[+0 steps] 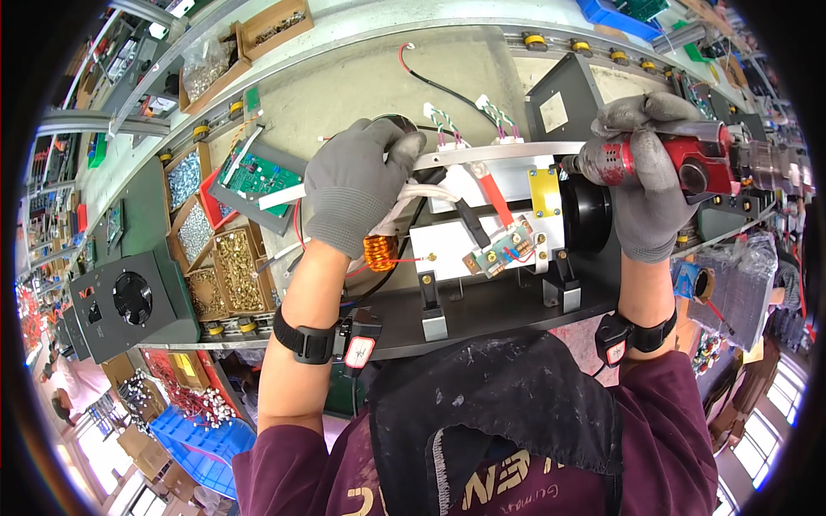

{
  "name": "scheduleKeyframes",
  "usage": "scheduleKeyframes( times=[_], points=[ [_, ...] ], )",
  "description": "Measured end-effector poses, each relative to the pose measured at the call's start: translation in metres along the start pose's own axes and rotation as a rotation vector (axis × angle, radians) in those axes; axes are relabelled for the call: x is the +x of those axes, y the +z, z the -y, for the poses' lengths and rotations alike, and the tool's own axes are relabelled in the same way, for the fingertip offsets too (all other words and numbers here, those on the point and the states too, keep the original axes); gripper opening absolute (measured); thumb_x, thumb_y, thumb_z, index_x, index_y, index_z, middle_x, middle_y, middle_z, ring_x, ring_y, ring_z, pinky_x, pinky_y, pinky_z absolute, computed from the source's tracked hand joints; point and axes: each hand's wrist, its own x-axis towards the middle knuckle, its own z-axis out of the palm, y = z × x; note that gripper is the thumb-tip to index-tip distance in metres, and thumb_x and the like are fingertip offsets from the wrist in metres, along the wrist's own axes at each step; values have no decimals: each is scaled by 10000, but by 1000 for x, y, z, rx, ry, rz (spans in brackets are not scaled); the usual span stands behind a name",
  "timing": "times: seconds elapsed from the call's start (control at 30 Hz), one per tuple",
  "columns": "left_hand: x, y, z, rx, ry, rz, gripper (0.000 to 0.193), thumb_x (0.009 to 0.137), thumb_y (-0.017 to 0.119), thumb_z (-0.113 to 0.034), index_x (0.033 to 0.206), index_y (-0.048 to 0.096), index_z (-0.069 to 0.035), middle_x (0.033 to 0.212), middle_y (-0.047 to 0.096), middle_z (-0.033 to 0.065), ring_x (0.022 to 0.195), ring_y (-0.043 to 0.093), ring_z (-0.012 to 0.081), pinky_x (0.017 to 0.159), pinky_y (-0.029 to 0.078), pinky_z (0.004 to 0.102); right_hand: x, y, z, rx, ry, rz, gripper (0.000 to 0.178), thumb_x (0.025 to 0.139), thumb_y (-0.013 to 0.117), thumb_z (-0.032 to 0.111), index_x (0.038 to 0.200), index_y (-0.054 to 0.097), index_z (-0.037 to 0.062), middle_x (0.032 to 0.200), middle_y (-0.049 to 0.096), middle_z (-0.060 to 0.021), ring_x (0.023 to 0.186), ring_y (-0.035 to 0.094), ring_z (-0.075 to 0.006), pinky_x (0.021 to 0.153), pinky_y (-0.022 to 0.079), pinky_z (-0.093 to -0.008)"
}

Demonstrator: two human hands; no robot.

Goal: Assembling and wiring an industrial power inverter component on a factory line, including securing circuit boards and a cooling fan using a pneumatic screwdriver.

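Observation:
My left hand, in a grey glove, is closed around a long pale flat strip with a hole in it. The strip's left end sticks out past the wrist. My right hand, also gloved, grips a red cordless power driver, its nose pointing left at the strip's right end. Whether they touch I cannot tell. Below the strip lies a white metal assembly with a small circuit board, a yellow plate and a black round fan-like part. A copper coil sits beneath my left wrist.
On the left stand cardboard bins of screws, a green circuit board and a black panel with a fan. A dark metal housing stands at the back right. A red-and-black cable lies on the bench.

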Motion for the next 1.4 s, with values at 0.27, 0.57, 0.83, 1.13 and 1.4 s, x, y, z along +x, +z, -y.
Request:
scheduleKeyframes(
  times=[0.27, 0.57, 0.83, 1.13, 1.4],
  points=[
    [2, 3, -2, -4, 5, -26, 245, 840, 580, -361, 926, 669, -149, 888, 636, 56, 776, 614, 262, 662, 468, 352, -10, -6, -1, -210, 81, -138, 305, 776, 568, 65, 1057, 490, -23, 873, 609, -175, 802, 601, -263, 770, 497, -386],
    [5, 7, -7, -12, -12, 8, 276, 843, 555, -381, 932, 668, -146, 894, 628, 59, 794, 609, 263, 676, 463, 353, -12, -9, 2, -364, 64, -185, 296, 786, 553, 62, 1059, 485, -27, 875, 606, -180, 816, 596, -258, 760, 495, -392],
    [6, 10, -11, -18, -4, 7, 308, 860, 539, -414, 923, 667, -141, 878, 623, 62, 796, 604, 268, 675, 457, 351, -17, -12, -6, -461, -25, -250, 238, 816, 544, 54, 1030, 500, -39, 857, 606, -161, 772, 605, -228, 723, 501, -353],
    [6, 8, -19, -20, -15, 30, 317, 875, 512, -396, 925, 665, -123, 882, 623, 85, 821, 602, 280, 709, 459, 372, -5, -14, -12, -222, 0, -198, 171, 789, 634, 12, 947, 575, -19, 786, 644, -77, 704, 622, -141, 643, 499, -277],
    [6, 10, -21, 30, -9, 19, 378, 888, 467, -440, 924, 668, -122, 885, 633, 89, 823, 613, 285, 700, 472, 396, -25, -8, 27, -102, 43, -110, 301, 776, 587, -14, 1069, 520, -35, 945, 634, -160, 824, 640, -220, 766, 523, -349]
  ],
)
